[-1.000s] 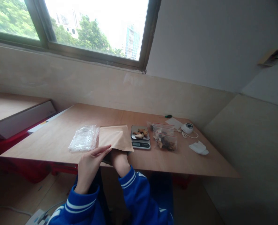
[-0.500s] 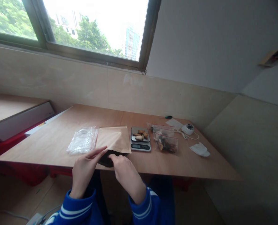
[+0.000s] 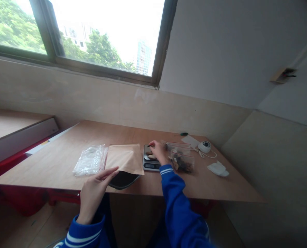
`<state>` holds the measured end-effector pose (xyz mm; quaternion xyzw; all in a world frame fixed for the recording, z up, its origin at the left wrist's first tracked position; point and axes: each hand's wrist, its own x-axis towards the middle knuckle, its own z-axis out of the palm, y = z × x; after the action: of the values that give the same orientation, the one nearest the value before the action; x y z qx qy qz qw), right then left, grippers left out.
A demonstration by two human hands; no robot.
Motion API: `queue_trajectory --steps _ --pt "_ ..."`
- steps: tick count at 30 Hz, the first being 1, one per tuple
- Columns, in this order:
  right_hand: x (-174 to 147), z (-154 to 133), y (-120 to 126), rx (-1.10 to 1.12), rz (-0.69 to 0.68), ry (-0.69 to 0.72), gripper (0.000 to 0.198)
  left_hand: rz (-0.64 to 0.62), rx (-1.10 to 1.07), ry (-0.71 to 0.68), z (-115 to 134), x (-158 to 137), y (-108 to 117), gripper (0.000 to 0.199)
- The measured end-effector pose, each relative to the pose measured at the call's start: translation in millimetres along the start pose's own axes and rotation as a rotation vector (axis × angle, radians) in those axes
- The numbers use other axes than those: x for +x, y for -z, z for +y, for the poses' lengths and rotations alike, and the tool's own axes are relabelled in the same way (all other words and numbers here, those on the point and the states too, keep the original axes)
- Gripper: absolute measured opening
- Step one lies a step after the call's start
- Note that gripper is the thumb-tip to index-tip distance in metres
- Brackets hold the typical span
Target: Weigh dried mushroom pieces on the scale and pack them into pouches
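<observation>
The person's right hand (image 3: 157, 152) had left the mouth of the brown paper envelope (image 3: 124, 158) and reached across to the kitchen scale (image 3: 150, 159), fingers curled over the snack pieces on its tray; whether they gripped one could not be told. The left hand (image 3: 95, 188) stayed at the near edge of the tabletop (image 3: 215, 182), fingers spread flat against the envelope's open lip, where a dark opening (image 3: 122, 179) showed. Clear plastic bags (image 3: 90, 160) lay just left of the envelope; a zip bag of snacks (image 3: 181, 158) sat right of the scale.
</observation>
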<state>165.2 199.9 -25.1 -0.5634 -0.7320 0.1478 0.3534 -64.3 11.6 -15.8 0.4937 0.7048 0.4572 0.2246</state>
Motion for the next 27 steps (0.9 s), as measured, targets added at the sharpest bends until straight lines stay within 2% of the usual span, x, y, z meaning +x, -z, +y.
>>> queue_trajectory --steps 3,6,10,11,12,13,14,16,17,19,23,27 --pt "12.7 1.8 -12.2 -0.032 -0.059 0.013 0.019 -0.007 -0.007 0.021 -0.9 -1.1 2.5 0.04" --pt "12.3 -1.3 -10.3 -0.041 -0.107 0.039 0.02 -0.013 -0.039 0.032 -3.0 -1.2 4.4 0.04" --pt "-12.3 -22.9 15.6 0.024 -0.097 0.104 0.026 0.002 -0.074 0.023 -6.0 0.2 3.5 0.04" --pt "-23.9 -32.6 24.7 0.075 -0.1 0.135 0.028 0.01 -0.076 0.016 -6.2 0.7 2.7 0.04" --pt "-37.4 -43.5 33.8 0.235 -0.115 0.183 0.029 0.016 -0.076 0.007 -6.0 1.1 1.8 0.04" --pt "-52.2 -55.3 41.9 0.402 -0.174 0.236 0.031 0.019 -0.076 -0.003 -5.4 1.5 0.8 0.04" --pt "-67.6 -67.2 48.0 0.527 -0.294 0.306 0.033 0.019 -0.075 -0.013 -4.3 1.8 -0.3 0.039" --pt "-96.9 -89.0 51.2 0.613 -0.601 0.446 0.037 0.014 -0.067 -0.025 -1.3 1.8 -2.5 0.038" --pt "-109.5 -98.0 47.3 0.585 -0.689 0.484 0.037 0.012 -0.059 -0.025 0.4 1.5 -3.6 0.038" --pt "-128.6 -110.9 29.4 0.478 -0.705 0.46 0.037 0.01 -0.034 -0.019 3.1 0.2 -5.8 0.037" --pt "-141.9 -121.3 -18.0 0.109 -0.499 0.263 0.032 -0.002 0.004 -0.02 1.7 -2.5 -8.6 0.037" --pt "-134.2 -123.0 -43.8 -0.117 -0.523 0.131 0.029 -0.01 0.02 -0.033 -4.0 -2.3 -7.6 0.038"
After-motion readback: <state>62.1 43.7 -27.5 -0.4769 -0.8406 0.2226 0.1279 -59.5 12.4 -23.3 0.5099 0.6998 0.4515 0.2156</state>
